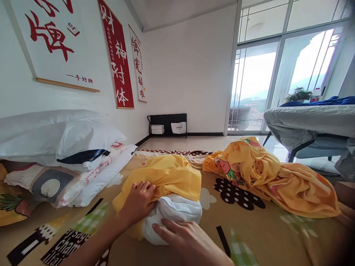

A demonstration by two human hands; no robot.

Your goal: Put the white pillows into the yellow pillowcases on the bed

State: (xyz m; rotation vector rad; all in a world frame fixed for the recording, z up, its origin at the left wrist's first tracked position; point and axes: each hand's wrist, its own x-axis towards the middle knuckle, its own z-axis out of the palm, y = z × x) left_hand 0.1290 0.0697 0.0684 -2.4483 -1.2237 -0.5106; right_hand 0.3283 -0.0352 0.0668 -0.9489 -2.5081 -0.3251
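A white pillow [177,207] lies on the patterned bed cover [194,251] in front of me, partly inside a yellow pillowcase [172,177]. My left hand [141,201] is at the case's left side near its opening, fingers curled and closed on the yellow cloth. Flat on the bare white end of the pillow rests my right hand [181,234], its fingers apart and holding nothing. The far part of the pillow is hidden under the yellow fabric.
To the left is a stack of white pillows [80,136] with a patterned pillow [50,183] below. A crumpled orange-yellow cloth [249,166] lies on the right. Beyond stand a plastic-covered table [310,120], a chair [318,146] and a low black rack [166,121].
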